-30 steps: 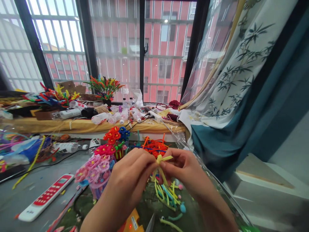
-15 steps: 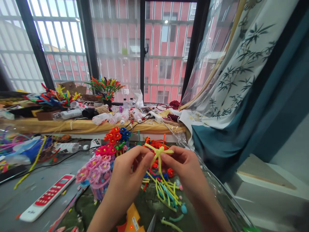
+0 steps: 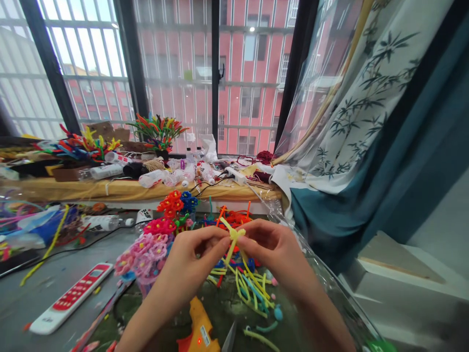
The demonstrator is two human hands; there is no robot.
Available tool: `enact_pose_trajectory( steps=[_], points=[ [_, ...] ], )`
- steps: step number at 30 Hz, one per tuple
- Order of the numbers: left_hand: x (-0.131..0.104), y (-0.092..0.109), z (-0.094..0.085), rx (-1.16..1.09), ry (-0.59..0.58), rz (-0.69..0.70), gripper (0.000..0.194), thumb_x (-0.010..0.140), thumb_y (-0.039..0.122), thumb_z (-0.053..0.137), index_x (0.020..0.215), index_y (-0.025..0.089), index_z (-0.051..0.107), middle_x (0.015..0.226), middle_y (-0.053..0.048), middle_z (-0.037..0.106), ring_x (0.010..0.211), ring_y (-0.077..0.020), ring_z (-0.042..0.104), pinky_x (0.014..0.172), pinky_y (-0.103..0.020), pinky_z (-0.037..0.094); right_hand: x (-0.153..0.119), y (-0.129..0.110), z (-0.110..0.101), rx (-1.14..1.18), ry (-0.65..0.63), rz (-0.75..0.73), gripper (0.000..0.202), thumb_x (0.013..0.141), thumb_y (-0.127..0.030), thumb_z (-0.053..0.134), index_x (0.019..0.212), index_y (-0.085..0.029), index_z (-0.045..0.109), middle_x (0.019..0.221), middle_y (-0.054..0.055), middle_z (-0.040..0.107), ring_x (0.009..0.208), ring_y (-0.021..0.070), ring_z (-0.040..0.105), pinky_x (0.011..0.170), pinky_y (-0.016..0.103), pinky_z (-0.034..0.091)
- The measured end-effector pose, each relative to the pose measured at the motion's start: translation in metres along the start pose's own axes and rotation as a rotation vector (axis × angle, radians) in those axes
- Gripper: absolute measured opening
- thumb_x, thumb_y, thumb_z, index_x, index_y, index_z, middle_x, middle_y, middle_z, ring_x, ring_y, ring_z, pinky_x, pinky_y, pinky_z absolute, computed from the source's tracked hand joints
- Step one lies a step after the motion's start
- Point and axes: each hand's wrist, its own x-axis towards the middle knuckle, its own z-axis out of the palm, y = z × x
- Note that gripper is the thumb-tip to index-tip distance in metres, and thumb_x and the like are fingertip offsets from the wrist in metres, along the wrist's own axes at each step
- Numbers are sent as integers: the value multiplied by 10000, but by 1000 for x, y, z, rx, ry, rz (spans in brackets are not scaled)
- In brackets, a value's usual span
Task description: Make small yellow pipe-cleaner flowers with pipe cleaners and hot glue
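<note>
Barred window (image 3: 215, 112) is filling the bkgd above a cluttered sill (image 3: 73, 191). L hand (image 3: 201, 252) & R hand (image 3: 273, 242) are both pinching a fuzzy yellow piece (image 3: 234, 235) btwn them, narrow grips, above loose yellow/blue strips (image 3: 252, 292). Orange tool (image 3: 201, 326) is lying nearer, w/ a pointed blade (image 3: 229, 338) beside it.

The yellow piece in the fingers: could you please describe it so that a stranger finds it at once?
From the barred window, look down to the left hand and the right hand, held close together. The yellow piece is pinched between them; unlike the loose yellow strips lying below, its arms join at a small lumpy centre.
</note>
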Motion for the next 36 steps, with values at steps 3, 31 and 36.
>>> enact_pose_trajectory(
  steps=[3, 31, 36],
  points=[
    [1, -4, 0, 3, 15, 3, 313, 824, 440, 636, 749, 155, 739, 582, -8, 593, 525, -114, 450, 471, -209, 308, 0, 1, -1, -4, -19, 4, 275, 599, -348, 878, 746, -174, 723, 621, -14, 689, 529, 108, 604, 523, 218, 502],
    [1, -3, 9, -635, 44, -161, 283, 682, 276, 836, 904, 145, 719, 795, -39, 733, 689, -105, 625, 614, -154, 440, 6, 10, 2, 221, -41, 28, 307, 530, -205, 923, 787, -194, 755, 687, -11, 735, 617, 119, 661, 619, 212, 539],
    [6, -10, 9, -754, 133, -201, 330, 676, 254, 845, 960, 134, 725, 634, 31, 628, 500, -25, 446, 458, -116, 318, 8, 5, -1, 609, 203, -114, 183, 706, -319, 837, 732, -203, 698, 611, -53, 631, 546, 71, 579, 534, 159, 493]
  ],
)
